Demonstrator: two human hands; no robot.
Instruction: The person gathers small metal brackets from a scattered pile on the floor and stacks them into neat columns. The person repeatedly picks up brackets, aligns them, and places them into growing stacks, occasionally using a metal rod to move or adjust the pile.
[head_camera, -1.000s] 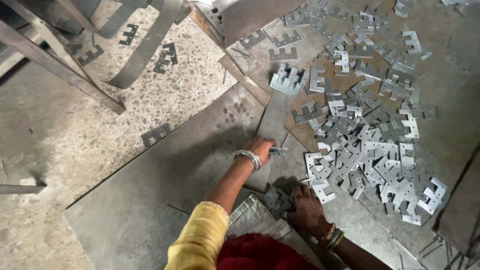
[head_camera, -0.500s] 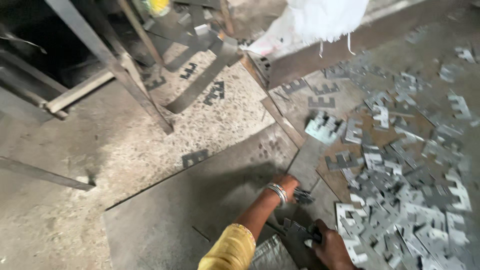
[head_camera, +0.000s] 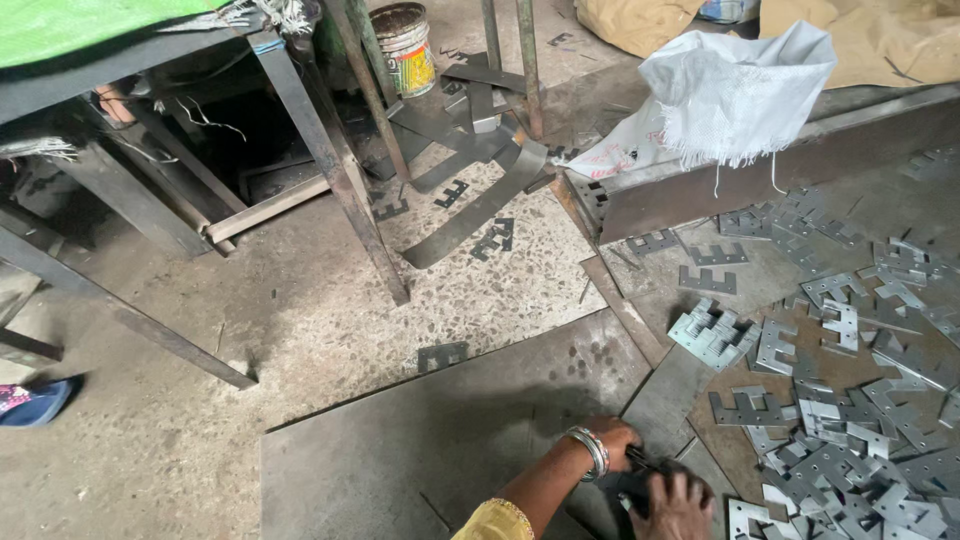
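The view tilts up and away from the sheet, so both hands now sit at the bottom edge. The left hand, a second ago lying open on the sheet, is now closed beside the right hand, the two touching over a small dark piece. The scattered brackets slide to the sheet's right. Beyond the sheet, a table leg, a paint can and a white sack come into view.
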